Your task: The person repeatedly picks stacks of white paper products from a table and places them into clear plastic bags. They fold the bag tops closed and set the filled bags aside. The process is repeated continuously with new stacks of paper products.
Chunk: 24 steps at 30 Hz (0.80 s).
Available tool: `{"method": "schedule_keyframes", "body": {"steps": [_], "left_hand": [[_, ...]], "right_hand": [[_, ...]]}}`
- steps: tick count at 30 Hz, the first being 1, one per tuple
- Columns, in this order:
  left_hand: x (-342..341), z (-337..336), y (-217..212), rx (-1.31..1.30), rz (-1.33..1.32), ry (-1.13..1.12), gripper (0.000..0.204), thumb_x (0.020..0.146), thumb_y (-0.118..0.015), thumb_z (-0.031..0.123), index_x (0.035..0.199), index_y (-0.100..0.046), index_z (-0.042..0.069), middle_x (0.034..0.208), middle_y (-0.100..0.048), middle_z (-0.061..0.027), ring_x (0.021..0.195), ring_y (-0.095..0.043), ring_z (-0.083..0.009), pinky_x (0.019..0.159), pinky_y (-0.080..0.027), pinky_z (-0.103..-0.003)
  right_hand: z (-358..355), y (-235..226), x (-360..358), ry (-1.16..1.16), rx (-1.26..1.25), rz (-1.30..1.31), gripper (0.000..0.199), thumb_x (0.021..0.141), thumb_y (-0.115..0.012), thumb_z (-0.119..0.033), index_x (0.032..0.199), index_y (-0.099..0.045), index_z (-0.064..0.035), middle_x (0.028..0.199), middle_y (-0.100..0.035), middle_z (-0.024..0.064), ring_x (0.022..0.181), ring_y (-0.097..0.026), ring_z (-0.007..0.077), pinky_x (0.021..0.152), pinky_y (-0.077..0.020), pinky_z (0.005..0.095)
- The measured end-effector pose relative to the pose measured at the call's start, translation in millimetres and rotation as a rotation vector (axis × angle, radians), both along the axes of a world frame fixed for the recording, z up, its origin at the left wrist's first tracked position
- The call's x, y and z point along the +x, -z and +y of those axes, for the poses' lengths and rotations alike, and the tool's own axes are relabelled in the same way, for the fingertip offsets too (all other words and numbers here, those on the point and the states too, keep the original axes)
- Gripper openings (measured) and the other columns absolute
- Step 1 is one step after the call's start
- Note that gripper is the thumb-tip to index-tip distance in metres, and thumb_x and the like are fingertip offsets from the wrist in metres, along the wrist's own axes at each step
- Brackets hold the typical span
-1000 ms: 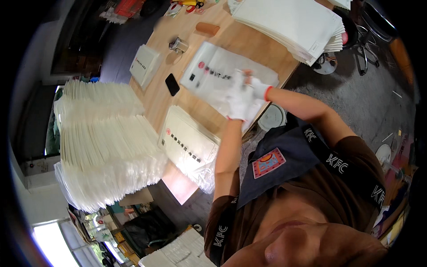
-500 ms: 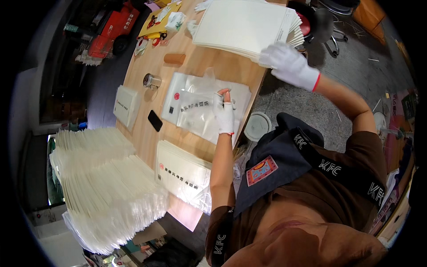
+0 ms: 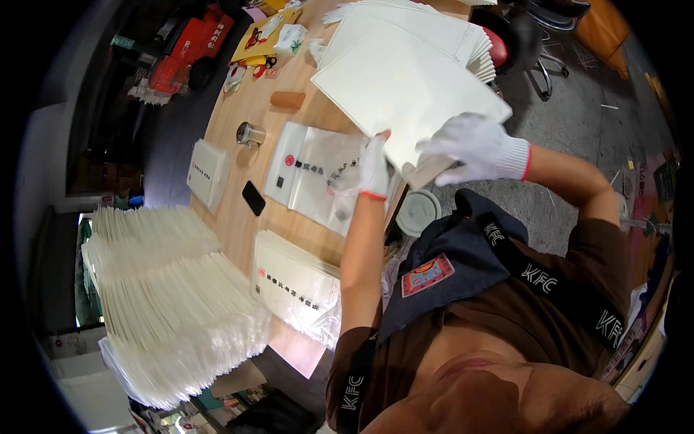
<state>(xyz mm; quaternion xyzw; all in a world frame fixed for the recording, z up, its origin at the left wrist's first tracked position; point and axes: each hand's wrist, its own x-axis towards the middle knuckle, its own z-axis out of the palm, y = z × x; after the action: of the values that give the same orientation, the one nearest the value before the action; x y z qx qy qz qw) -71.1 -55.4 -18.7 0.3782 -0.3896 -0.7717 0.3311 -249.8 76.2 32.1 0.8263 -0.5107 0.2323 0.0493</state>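
While the right hand (image 3: 473, 148) grips a white sheet (image 3: 405, 94), the left hand's (image 3: 374, 168) fingers hide behind it.

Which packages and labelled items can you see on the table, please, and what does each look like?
Clear plastic bag: flat at the table's middle under the left hand, with a red round mark and dark print.
Stack of printed bags: nearer table edge, white and clear.
White box: left of the bag, rectangular.
White sheet: plain, held by the right hand.
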Motion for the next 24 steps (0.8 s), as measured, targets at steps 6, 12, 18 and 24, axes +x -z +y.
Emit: {"method": "schedule_keyframes", "body": {"steps": [6,12,18,24], "left_hand": [[106,-39,11,-0.181,-0.275,0.282,0.029,0.086,-0.050,0.011,0.108,-0.056,-0.008,0.099,-0.064,-0.0173,0.084,-0.065,-0.0206,0.072,-0.053,-0.030],[27,73,-17,-1.010,-1.102,0.349,0.087,0.082,-0.064,0.025,0.145,-0.009,0.003,0.115,-0.058,-0.0208,0.094,-0.061,-0.0254,0.082,-0.049,-0.036],[76,37,-17,-0.360,-0.335,0.123,0.071,0.088,-0.055,0.013,0.148,-0.016,0.012,0.137,-0.045,-0.0160,0.071,-0.058,-0.0130,0.067,-0.049,-0.025],[172,-7,-69,-0.292,0.148,-0.167,0.054,0.095,-0.048,0.024,0.143,-0.030,0.011,0.139,-0.044,-0.0106,0.064,-0.056,-0.0039,0.044,-0.040,-0.015]], "right_hand": [[-6,73,-32,0.158,0.615,-1.216,0.071,0.085,-0.061,-0.036,0.142,-0.031,-0.0054,0.140,-0.042,0.0143,0.129,-0.040,0.0218,0.105,-0.0340,0.0333],[-20,82,68,0.386,0.468,-1.033,0.063,0.078,-0.068,-0.037,0.128,-0.049,-0.0031,0.123,-0.053,0.0184,0.115,-0.052,0.0255,0.095,-0.0409,0.0331],[-15,71,36,0.281,0.261,-0.814,0.032,0.086,-0.058,-0.030,0.103,-0.064,-0.0039,0.094,-0.063,0.0171,0.084,-0.062,0.0317,0.072,-0.0483,0.0351],[-15,24,24,-0.029,0.192,0.043,0.019,0.079,-0.060,-0.024,0.081,-0.062,-0.0053,0.113,-0.058,0.0147,0.076,-0.063,0.0283,0.062,-0.0521,0.0371]]}}
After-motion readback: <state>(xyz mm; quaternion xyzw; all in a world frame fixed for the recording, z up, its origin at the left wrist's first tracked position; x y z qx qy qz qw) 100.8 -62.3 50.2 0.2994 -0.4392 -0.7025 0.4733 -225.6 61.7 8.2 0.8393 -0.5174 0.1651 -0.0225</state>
